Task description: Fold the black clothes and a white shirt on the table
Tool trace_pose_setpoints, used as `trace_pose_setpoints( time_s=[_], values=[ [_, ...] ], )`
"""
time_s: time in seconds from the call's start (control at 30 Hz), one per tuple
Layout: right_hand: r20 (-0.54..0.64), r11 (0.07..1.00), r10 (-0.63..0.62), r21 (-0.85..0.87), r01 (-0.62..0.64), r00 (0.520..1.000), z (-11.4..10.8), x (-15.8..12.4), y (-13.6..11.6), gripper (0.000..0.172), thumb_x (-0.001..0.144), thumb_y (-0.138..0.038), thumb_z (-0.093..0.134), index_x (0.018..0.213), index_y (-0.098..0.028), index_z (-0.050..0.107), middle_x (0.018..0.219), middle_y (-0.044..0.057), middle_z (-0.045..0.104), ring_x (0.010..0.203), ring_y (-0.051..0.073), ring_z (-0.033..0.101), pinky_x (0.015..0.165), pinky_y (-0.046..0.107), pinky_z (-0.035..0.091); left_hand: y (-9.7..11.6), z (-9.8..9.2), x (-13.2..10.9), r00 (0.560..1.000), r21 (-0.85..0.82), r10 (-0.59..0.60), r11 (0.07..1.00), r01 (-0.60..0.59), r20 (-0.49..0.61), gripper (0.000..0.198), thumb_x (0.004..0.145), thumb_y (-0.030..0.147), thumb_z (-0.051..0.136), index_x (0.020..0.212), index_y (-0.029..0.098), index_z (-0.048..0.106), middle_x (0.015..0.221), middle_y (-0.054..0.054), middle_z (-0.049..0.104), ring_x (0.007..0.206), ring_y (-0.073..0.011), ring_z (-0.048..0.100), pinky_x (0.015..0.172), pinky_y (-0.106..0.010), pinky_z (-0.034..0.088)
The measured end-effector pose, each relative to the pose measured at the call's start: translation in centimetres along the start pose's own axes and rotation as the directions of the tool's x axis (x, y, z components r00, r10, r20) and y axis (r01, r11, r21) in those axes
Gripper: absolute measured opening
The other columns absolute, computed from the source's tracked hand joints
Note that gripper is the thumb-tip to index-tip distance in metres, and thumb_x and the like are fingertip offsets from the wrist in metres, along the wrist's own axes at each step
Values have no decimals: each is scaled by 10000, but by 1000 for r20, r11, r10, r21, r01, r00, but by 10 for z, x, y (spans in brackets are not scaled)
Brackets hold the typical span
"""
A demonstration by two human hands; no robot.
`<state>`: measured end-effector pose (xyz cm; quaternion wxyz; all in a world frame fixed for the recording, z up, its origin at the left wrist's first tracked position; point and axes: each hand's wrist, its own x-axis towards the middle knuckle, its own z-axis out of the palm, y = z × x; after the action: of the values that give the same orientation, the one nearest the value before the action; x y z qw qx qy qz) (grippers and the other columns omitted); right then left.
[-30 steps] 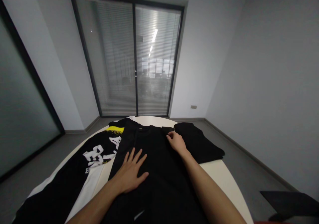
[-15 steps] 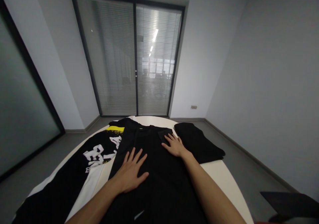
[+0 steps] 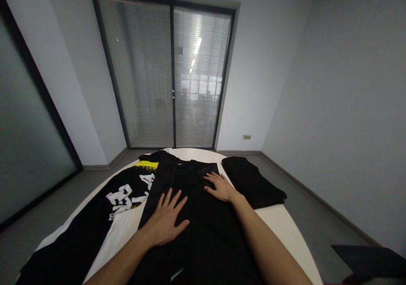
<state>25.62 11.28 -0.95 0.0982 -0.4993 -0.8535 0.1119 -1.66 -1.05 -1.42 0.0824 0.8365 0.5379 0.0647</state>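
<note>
A black T-shirt with a small white swoosh lies in front of me, its collar at the far end and its sides turned inward. My left hand rests flat on its left half, fingers spread. On the upper right part, by the folded-over sleeve, lies my right hand, palm down with the fingers stretched out. Neither hand grips the cloth. Left of the shirt is a black garment with white lettering, a yellow band and white panels, partly covered by the shirt.
A folded black garment lies at the table's right edge. The pale table has a rounded rim. Beyond it stand glass panels with blinds. A dark flat object is at the lower right, off the table.
My right hand has slid slightly left over the shirt, and the folded sleeve has shifted inward with it. My left hand has stayed in place.
</note>
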Motion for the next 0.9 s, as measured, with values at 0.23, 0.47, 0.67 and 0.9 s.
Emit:
trace_pose_setpoints(
  time_s=[0.23, 0.47, 0.67, 0.9],
  values=[
    [-111, 976, 214, 57, -209, 970, 6, 9, 11, 588, 1044, -478, 183, 1491, -196, 441, 1580, 95, 363, 1489, 207, 254, 1210, 399, 168, 1, -3, -2, 1000, -16, -4, 1000, 4, 4, 735, 932, 675, 389, 1558, 304, 285, 1654, -60, 152, 1512, -374, 3, 1197, -612, 96],
    [-86, 926, 378, 51, -375, 922, 5, 11, 16, 563, 1017, -523, 316, 1504, -257, 415, 1609, 92, 301, 1475, 278, 282, 1172, 456, 237, -2, 2, 0, 1000, -20, 15, 1000, -15, -15, 721, 935, 679, 382, 1560, 343, 256, 1656, -51, 149, 1510, -378, -5, 1190, -626, 92],
    [-79, 850, 524, 123, -513, 848, -17, 7, 29, 444, 965, -428, 471, 1059, -86, 738, 1043, 213, 728, 1023, 294, 694, 857, 330, 487, -3, 2, 0, 1000, -22, 22, 1000, -22, -13, 702, 932, 673, 410, 1551, 374, 268, 1656, -52, 140, 1507, -388, -12, 1184, -639, 71],
    [0, 841, 515, 191, -506, 857, -21, 7, 31, 333, 889, -377, 615, 682, -136, 713, 731, 116, 716, 777, 225, 702, 668, 258, 448, -4, 1, -1, 999, -13, 47, 999, -47, -14, 700, 937, 668, 405, 1551, 356, 278, 1653, -63, 141, 1514, -351, -7, 1197, -610, 62]
  ],
)
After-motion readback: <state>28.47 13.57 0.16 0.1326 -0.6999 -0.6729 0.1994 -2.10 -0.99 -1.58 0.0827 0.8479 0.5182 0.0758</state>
